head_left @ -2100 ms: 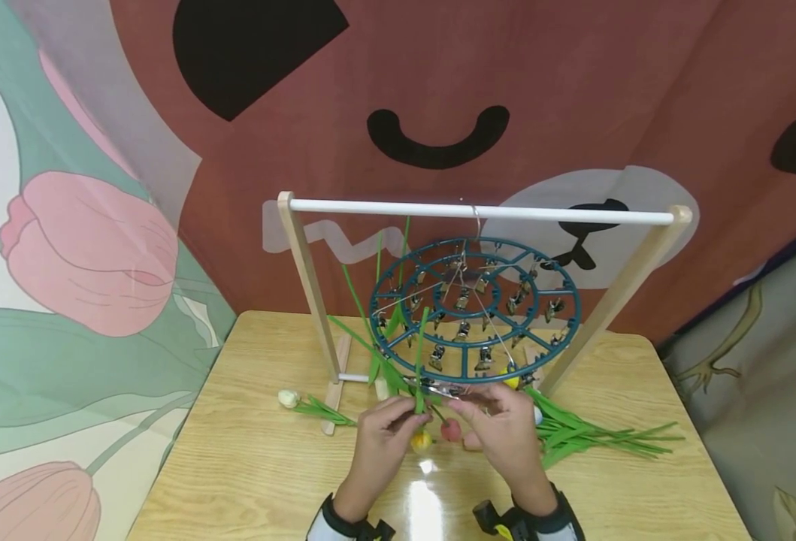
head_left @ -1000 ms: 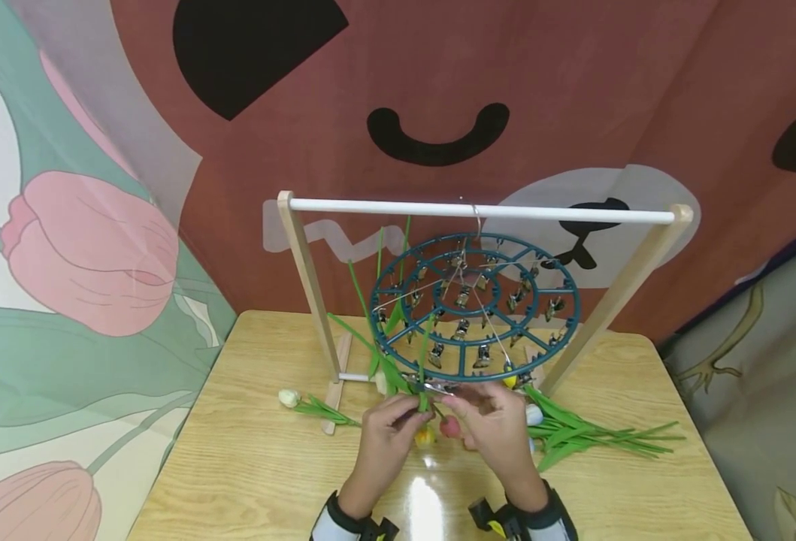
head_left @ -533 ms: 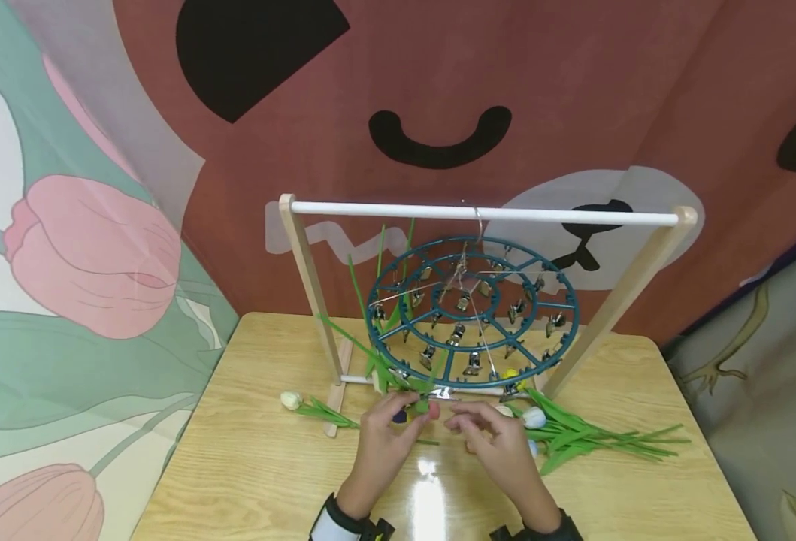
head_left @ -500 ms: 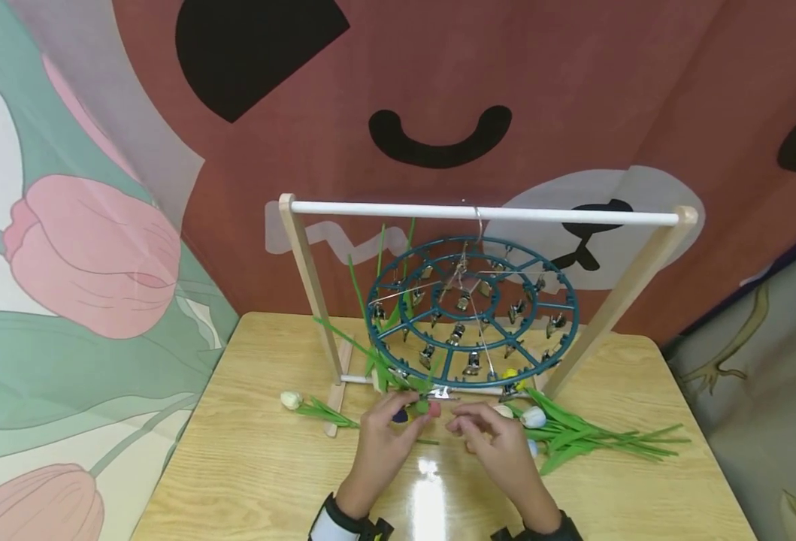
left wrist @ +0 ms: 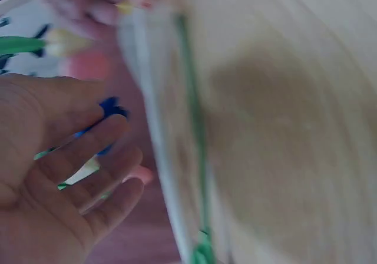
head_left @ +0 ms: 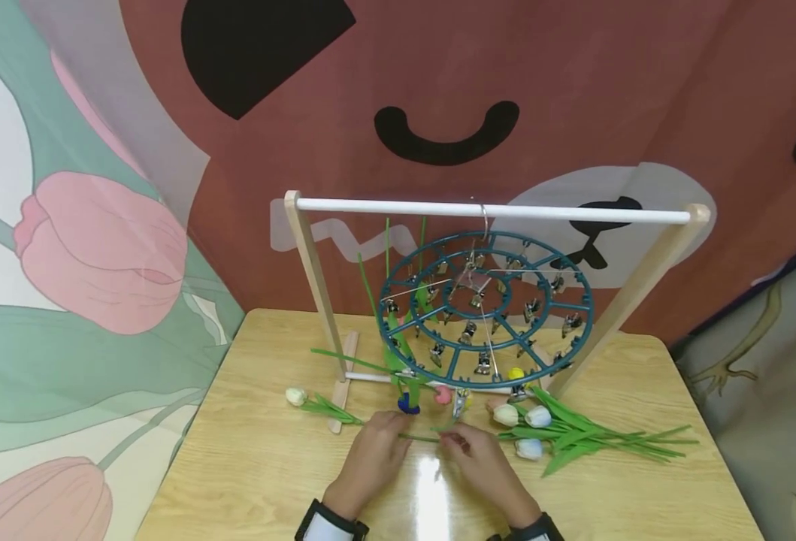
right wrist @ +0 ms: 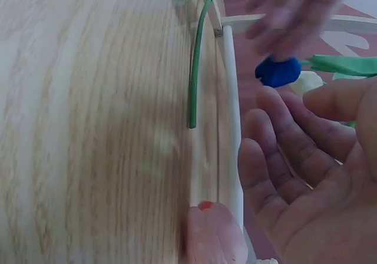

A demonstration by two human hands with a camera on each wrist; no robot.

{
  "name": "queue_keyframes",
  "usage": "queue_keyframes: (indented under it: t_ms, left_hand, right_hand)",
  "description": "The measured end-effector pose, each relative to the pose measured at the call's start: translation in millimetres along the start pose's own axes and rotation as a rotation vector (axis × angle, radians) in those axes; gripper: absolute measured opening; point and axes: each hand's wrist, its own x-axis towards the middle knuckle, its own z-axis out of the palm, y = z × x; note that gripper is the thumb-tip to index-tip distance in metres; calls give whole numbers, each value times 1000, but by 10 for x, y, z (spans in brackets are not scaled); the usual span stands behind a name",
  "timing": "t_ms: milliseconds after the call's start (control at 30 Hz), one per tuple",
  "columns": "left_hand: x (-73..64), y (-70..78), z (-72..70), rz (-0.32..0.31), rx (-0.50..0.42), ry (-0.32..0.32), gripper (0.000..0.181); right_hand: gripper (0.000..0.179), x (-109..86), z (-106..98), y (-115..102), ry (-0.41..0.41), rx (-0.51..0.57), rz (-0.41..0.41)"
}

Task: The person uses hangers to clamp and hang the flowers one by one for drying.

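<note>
Partly behind left hand [head_left: 377, 449], green stem [head_left: 419, 438].

The near-left tabletop [head_left: 235, 485] gives room; a clip ring [head_left: 476, 316] obstructs the centre.

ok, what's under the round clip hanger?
Visible: a blue flower, a pink flower, and a yellow flower partly hidden by the rim. Whatever sits behind the rim or clips is covered.

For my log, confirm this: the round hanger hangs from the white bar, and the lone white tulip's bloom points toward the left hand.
Not quite: the head view shows the lone white tulip's bloom pointing away from the left hand. The rest stands.
</note>
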Motion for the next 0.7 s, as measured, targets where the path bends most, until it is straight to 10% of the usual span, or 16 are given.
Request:
queue_keyframes:
  t_ms: [333, 700]
  left_hand:
    - [-22, -333, 292, 168, 364, -47, 19]
    - [-37, -70, 286, 344, 435, -79, 15]
  right_hand:
    - [17, -26, 1, 49, -51, -15, -15]
    - [14, -114, -26, 67, -4, -143, -104]
